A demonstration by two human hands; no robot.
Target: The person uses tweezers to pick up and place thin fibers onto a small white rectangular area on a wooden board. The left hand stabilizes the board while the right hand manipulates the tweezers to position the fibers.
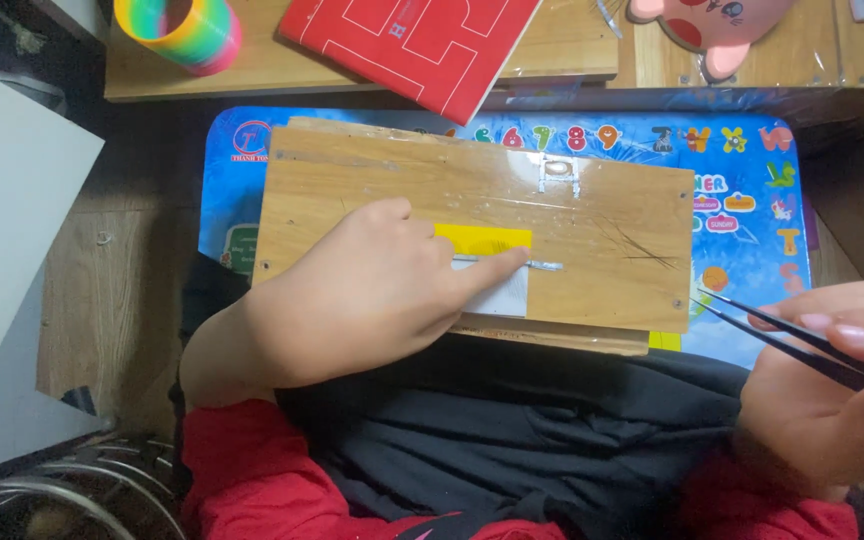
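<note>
- My left hand (367,290) lies flat on the wooden board (592,215), which rests on my lap. Its forefinger is stretched toward three o'clock and presses on a thin metal strip (542,265).
- The strip lies near the middle of the board. Under my fingers there is a yellow paper (482,238), and just below it, at six o'clock, a white piece (502,297). So this hand is open and pressing, it does not close around anything.
- My right hand (842,390) is at about four o'clock from the board, away from its edge. It pinches black tweezers (787,335) between thumb and fingers. The two tips point toward ten o'clock, they stand a little apart and I see nothing between them.
- On the board, at about three o'clock from the strip, some very fine dark strands (642,250) lie loose. A small metal clasp (559,172) sits at twelve o'clock, near the far edge.
- My judgement: the work is at an early or middle point. The strip is held in place, but the tweezers carry nothing and the strands are not yet touched.
- Under the board is a blue alphabet mat (752,170). On the desk beyond, at twelve o'clock, there are a red booklet (402,40) and a rainbow spring toy (180,30).
</note>
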